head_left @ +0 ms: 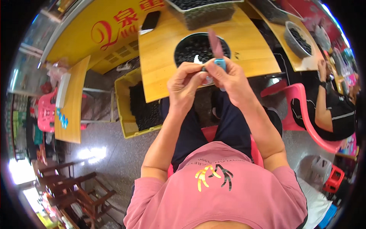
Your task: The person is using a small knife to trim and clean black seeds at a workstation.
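Note:
My right hand (233, 79) is closed round a knife, its blue handle (220, 64) in the fist and its pinkish blade (215, 42) pointing up and away from me. My left hand (183, 82) meets it, thumb and fingertips pinched together on a small dark piece (204, 69), mostly hidden by the fingers. Both hands are held over the near rim of a round bowl (176, 52) full of small, shiny black pieces (192, 45). The bowl stands on a wooden table (160, 65) in front of me.
Farther back on the table are a clear tub (207, 17) of dark pieces and a black phone (151, 20). A yellow crate (122, 105) of black pieces sits on the floor at left. At right, a person (324, 103) sits by a pink chair (303, 103) and another bowl (299, 42).

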Motion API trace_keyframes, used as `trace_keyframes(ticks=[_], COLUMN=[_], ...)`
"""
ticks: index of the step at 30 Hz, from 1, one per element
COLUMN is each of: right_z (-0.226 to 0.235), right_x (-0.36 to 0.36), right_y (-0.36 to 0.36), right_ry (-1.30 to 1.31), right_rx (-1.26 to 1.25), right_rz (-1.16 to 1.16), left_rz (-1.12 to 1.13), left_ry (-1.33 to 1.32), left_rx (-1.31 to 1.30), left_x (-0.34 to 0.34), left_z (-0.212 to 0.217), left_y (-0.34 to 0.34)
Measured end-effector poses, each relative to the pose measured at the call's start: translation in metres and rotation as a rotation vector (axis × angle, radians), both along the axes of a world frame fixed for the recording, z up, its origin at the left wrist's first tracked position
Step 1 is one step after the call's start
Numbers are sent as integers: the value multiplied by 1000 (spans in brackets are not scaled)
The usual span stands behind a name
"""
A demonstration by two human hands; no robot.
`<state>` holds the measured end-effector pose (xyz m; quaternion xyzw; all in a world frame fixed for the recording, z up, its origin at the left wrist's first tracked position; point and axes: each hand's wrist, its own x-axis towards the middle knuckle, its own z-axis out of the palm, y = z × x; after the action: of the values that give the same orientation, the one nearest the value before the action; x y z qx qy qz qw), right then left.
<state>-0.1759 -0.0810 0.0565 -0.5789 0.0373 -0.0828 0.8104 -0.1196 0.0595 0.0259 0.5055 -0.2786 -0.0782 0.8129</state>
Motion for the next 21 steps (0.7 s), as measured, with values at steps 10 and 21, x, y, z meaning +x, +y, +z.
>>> trace_keyframes(ticks=[10, 21], right_z=[-6, -16], right_x=[8, -8], right_y=[-15, -46], right_ry=[39, 43], right_rx=[-8, -177], right_rz=[-39, -219], left_rz=[725, 72], left_ry=[-238, -655], left_rx=[402, 866], left_x=[62, 79], left_z=[-2, 13], left_y=[96, 8])
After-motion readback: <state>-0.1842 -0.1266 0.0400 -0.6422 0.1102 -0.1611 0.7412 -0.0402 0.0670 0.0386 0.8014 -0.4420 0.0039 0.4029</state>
